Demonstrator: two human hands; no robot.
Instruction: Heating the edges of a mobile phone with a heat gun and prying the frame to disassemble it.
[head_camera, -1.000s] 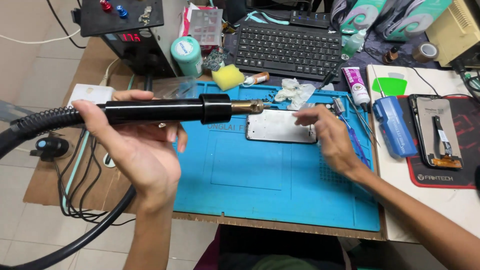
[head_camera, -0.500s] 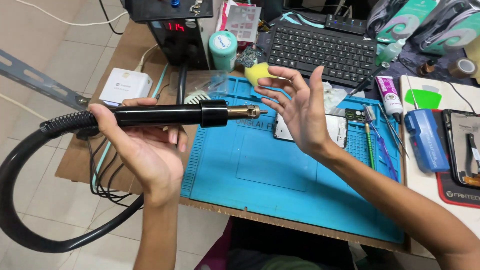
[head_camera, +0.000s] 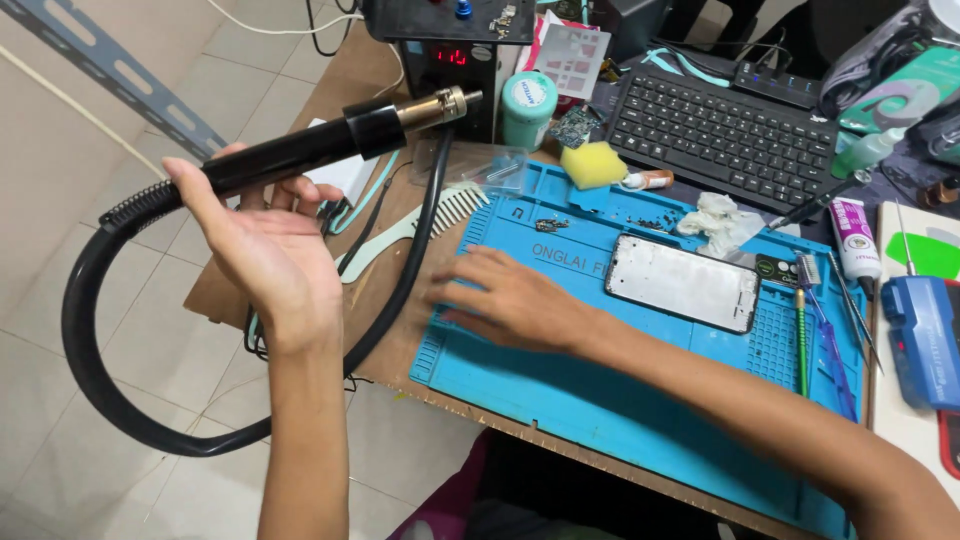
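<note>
Here, a cluttered surface (head_camera: 400, 350) carries a blue work mat (head_camera: 600, 390), with a stripped phone frame (head_camera: 682, 283) lying on it. A moment ago the right hand (head_camera: 505, 300) was raised, fingers spread, near the tool's tip; now it rests flat and open on the mat. The left hand (head_camera: 262, 240), fingers curled around it, has swung the black hot-air wand (head_camera: 300, 152) up and away, its brass nozzle now pointing toward the control box (head_camera: 450, 50). Its thick hose (head_camera: 80, 300) loops below.

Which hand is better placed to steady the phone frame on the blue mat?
Probably the right hand: it lies free and flat on the blue mat beside the phone frame. The left hand is holding the hot air wand up off the desk.
</note>
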